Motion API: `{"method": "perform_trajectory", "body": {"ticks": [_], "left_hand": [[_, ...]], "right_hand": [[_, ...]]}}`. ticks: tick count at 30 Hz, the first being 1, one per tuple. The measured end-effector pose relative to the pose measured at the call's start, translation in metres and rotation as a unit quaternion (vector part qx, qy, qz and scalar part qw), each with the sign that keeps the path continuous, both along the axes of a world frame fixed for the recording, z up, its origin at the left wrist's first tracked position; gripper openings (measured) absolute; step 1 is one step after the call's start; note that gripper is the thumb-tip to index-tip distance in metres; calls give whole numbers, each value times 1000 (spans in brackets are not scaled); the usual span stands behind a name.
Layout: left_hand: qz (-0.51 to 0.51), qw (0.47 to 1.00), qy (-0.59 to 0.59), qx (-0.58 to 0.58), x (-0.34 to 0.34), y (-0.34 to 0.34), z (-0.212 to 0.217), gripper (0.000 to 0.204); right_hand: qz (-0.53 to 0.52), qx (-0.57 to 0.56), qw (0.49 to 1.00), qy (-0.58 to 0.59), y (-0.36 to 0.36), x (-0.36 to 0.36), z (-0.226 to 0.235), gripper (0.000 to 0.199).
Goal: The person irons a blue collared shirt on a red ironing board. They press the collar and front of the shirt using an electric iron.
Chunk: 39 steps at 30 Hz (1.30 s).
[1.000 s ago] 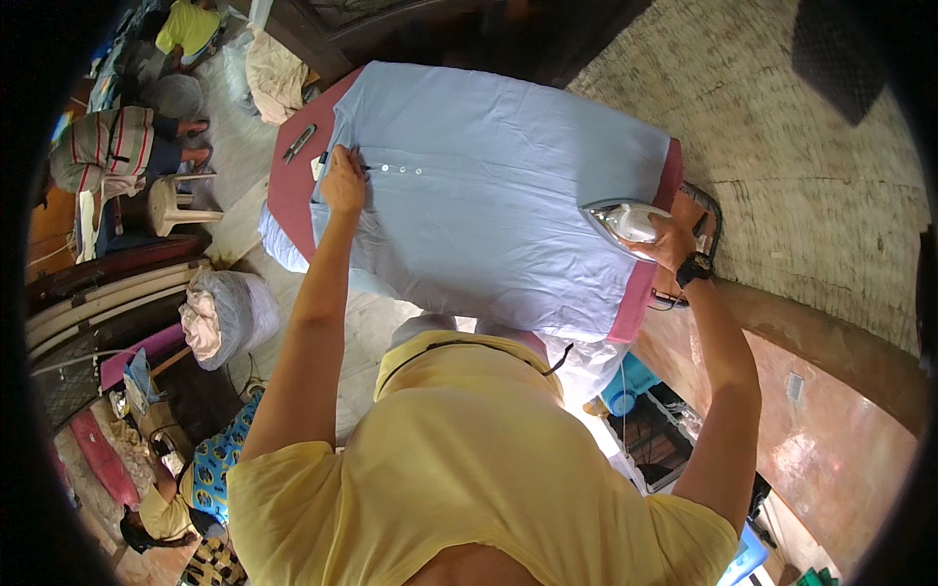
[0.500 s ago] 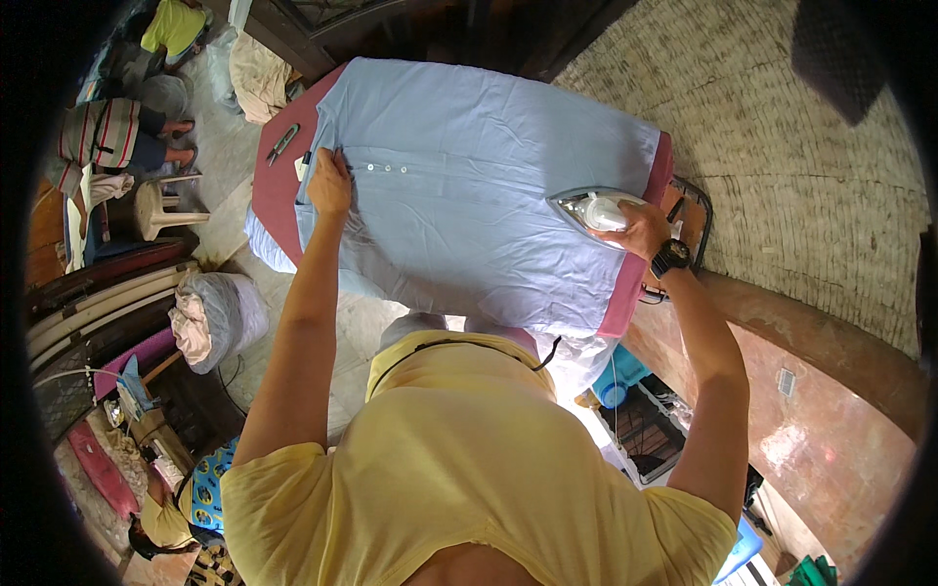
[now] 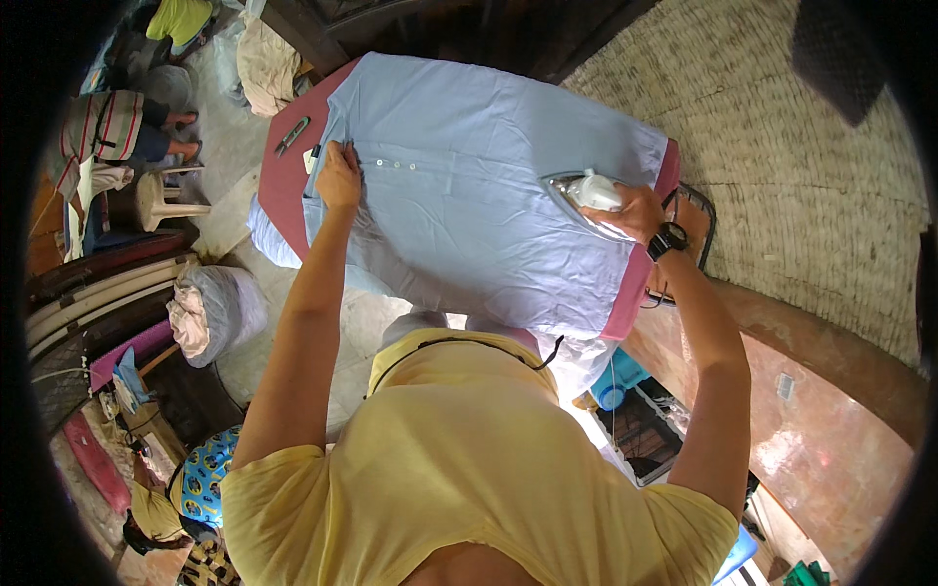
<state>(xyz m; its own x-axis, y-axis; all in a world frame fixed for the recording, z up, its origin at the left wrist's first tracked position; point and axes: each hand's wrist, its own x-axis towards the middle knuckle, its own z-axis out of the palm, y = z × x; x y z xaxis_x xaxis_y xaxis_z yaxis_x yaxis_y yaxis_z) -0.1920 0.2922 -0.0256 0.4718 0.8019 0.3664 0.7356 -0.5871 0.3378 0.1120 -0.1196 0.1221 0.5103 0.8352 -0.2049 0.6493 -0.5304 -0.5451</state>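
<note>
A light blue shirt (image 3: 469,186) with a short row of buttons lies spread over a maroon-covered ironing board (image 3: 281,190). At the shirt's left end, by its neck opening, my left hand (image 3: 339,179) is closed on the fabric. My right hand (image 3: 637,213) grips a white and grey clothes iron (image 3: 596,195), whose soleplate rests on the shirt near its right end. The iron's tip points left and away from me. Thread snips (image 3: 292,137) lie on the board's bare left end, beyond my left hand.
A wire-framed rest (image 3: 696,225) juts from the board's right end. Dark wooden furniture (image 3: 420,34) stands behind. On the left are a plastic stool (image 3: 156,200), a bagged bundle of cloth (image 3: 217,314) and several people. A stone-faced ledge (image 3: 782,391) runs along the right.
The iron has slid a little left and away from me over the shirt, its tip turning farther away. My left hand keeps its hold near the neck opening. The whole view has shifted slightly.
</note>
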Motion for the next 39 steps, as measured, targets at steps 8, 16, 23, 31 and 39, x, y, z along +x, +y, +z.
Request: {"method": "perform_trajectory", "body": {"ticks": [8,16,23,31,39], "left_hand": [[-14,1000,-15,-14,-2,2,10,25],[-6,1000,-14,-20,-7,5,5,24],[-2,1000,-18,-22,-6,8,1,25],[2,1000,-12,-24,-5,6,6,26],[5,1000,-2,1,-9,10,-2,26]], "right_hand": [[89,68,983,-146,8,-4,-25,60],[105,101,973,-180,22,-10,-26,56],[92,121,974,-166,38,-16,-29,57],[107,129,969,-181,47,-22,-31,59],[44,15,989,-137,70,-37,-5,62]]}}
